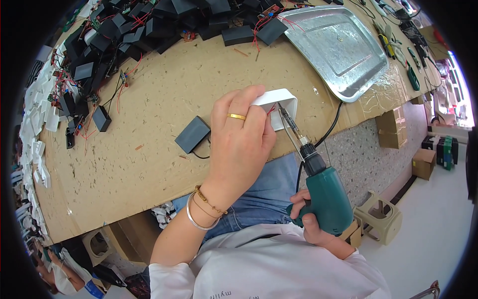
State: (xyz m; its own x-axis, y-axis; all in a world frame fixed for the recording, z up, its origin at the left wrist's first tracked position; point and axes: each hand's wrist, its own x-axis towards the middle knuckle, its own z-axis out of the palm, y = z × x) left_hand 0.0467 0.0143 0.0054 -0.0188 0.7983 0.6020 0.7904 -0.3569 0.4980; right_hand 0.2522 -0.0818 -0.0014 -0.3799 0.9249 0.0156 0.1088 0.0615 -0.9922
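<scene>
My left hand (241, 132), with a ring and bracelets, is closed on a white plastic housing (286, 97) over the table's near side. Inside the housing a bit of red wire shows; the rest is hidden by my fingers. In my right hand (314, 231) is a green soldering gun (328, 199), gripped by its handle. Its thin tip, with a metal tube running alongside, reaches into the housing's open side. Just left of my left hand a black box (193, 134) lies on the table, with a black cable passing under that hand.
Black boxes (169, 20) with red wires and small circuit boards are heaped at the back left. White housings (37, 119) line the left edge. A metal tray (343, 50) sits at the back right, beside pliers (386, 45). A beige stool (381, 219) stands on the floor.
</scene>
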